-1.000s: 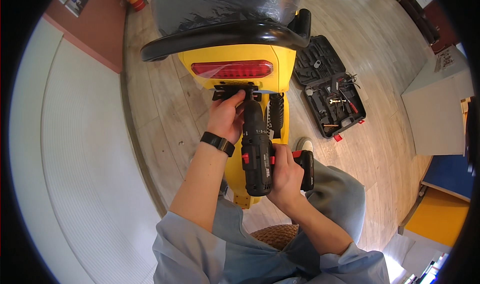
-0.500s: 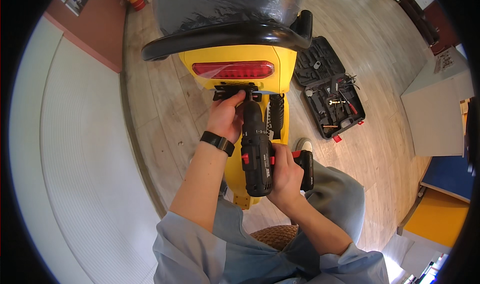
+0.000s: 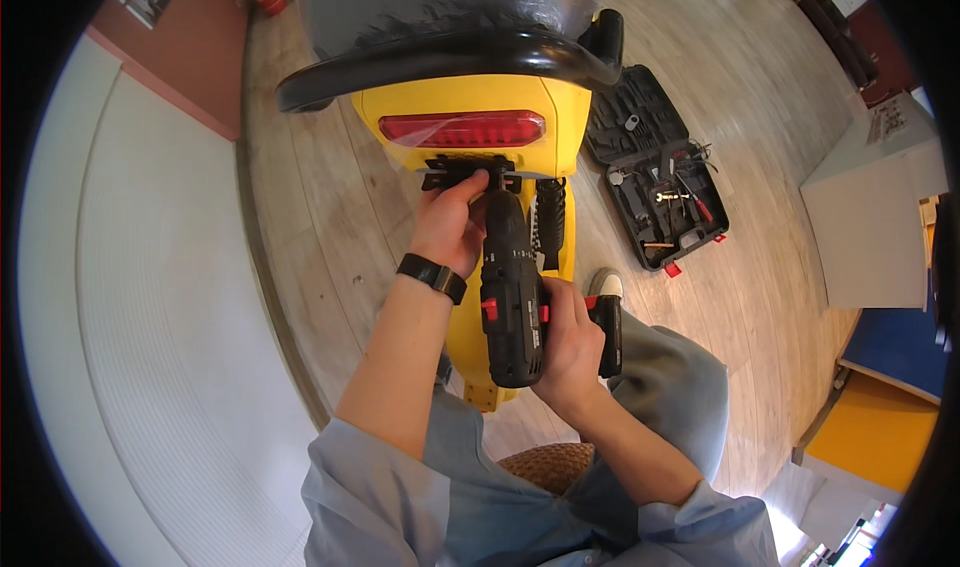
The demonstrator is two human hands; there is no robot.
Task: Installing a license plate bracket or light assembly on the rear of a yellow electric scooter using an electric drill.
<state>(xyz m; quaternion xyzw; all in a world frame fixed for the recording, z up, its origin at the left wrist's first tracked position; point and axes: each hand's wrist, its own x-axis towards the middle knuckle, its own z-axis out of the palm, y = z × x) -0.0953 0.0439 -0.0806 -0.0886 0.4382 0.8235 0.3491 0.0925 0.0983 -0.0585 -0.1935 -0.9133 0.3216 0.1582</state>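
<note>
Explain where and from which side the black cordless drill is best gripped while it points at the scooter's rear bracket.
Probably by its handle, from the right: the right hand already wraps it there. The drill body runs nose-forward to the black bracket, where the left hand steadies the tip.

The drill bit is hidden behind the left hand. The scooter seat is cut by the top edge. Tools in the open case are too small to tell.
</note>
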